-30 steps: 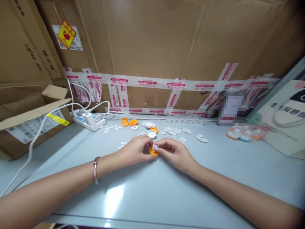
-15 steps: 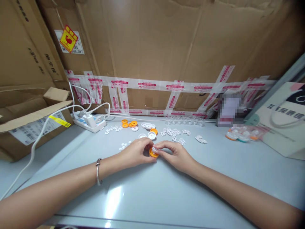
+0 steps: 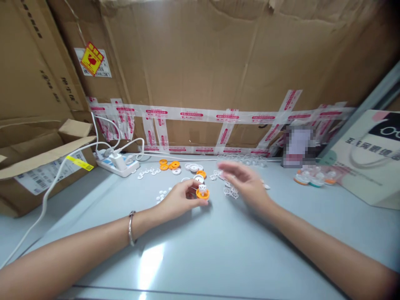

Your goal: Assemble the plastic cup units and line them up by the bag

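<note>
Between the thumb and fingers of my left hand [image 3: 179,198] is an orange round plastic base [image 3: 203,194]. A small white openwork piece [image 3: 203,188] stands upright on its middle. My right hand [image 3: 242,181] is off to the right, blurred, with its fingers stretched out and nothing visible in them. Beneath and beside it lie white lattice-like plastic pieces [image 3: 231,192], partly hidden by the hand. Just beyond my left hand are white round caps [image 3: 194,167] and an orange ring [image 3: 202,174].
Small white discs [image 3: 161,194] and orange rings [image 3: 174,165] lie to the left. Clear cups [image 3: 243,160] line the back. Finished-looking orange and teal pieces [image 3: 314,176] sit at right. A power strip [image 3: 120,166], an open carton [image 3: 46,160] and a printed box [image 3: 368,158] flank the table.
My right hand has let go of the white piece and moved up and right, over the lattice pieces. My left hand still holds the orange base, with the white piece now uncovered on it.
</note>
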`<state>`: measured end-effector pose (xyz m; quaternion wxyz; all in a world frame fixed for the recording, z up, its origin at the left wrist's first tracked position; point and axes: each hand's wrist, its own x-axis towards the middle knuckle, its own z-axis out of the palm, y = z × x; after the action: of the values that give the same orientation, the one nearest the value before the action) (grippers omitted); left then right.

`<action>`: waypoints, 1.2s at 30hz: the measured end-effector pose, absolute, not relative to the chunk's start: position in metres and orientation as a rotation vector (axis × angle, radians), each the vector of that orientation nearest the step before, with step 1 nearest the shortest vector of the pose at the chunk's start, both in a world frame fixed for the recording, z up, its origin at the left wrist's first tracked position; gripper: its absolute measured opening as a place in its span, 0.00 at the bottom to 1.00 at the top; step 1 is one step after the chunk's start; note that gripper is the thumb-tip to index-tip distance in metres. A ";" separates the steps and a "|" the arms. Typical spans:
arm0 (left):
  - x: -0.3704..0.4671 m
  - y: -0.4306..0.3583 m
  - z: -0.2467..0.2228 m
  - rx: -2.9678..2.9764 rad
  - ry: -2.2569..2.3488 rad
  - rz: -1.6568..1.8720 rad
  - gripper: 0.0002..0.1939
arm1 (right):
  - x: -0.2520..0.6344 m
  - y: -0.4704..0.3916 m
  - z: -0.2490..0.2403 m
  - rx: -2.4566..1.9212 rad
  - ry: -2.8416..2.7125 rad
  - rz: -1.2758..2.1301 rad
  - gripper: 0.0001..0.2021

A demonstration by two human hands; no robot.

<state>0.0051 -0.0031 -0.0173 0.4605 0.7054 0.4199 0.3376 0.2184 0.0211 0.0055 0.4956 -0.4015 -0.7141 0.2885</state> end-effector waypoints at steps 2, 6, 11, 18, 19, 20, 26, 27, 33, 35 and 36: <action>0.006 -0.001 -0.016 1.651 1.038 0.858 0.20 | 0.258 0.052 0.010 -1.123 -1.476 0.333 0.14; 0.007 0.000 -0.015 1.536 0.993 0.885 0.18 | 0.341 0.107 0.001 -1.401 -1.346 0.177 0.15; 0.007 -0.004 -0.013 1.562 0.962 0.871 0.17 | 0.372 0.127 -0.028 -1.513 -1.439 0.196 0.16; 0.008 -0.011 -0.007 1.608 0.966 0.810 0.18 | 0.363 0.122 -0.030 -1.547 -1.350 0.159 0.10; 0.008 -0.011 -0.006 1.601 0.966 0.809 0.18 | 0.360 0.120 -0.025 -1.530 -1.326 0.142 0.10; 0.008 -0.011 -0.006 1.591 0.968 0.813 0.19 | 0.356 0.117 -0.018 -1.505 -1.308 0.125 0.11; 0.008 -0.009 -0.005 1.445 0.974 0.914 0.22 | 0.269 0.067 0.031 -1.068 -1.366 0.427 0.15; 0.008 -0.009 -0.005 1.425 0.976 0.926 0.21 | 0.251 0.053 0.037 -0.987 -1.400 0.557 0.14; 0.009 -0.012 -0.004 1.440 0.903 0.935 0.18 | 0.192 -0.008 0.040 -0.814 -1.527 0.890 0.10; 0.009 -0.013 -0.003 1.464 0.891 0.921 0.18 | 0.190 -0.013 0.035 -0.811 -1.571 0.947 0.10; 0.009 -0.013 -0.003 1.472 0.885 0.917 0.17 | 0.189 -0.014 0.032 -0.809 -1.589 0.970 0.10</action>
<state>0.0092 -0.0131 -0.0030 0.5622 0.6252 0.3760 0.3895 0.1894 -0.0139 0.0321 0.5278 -0.3384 -0.6648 0.4061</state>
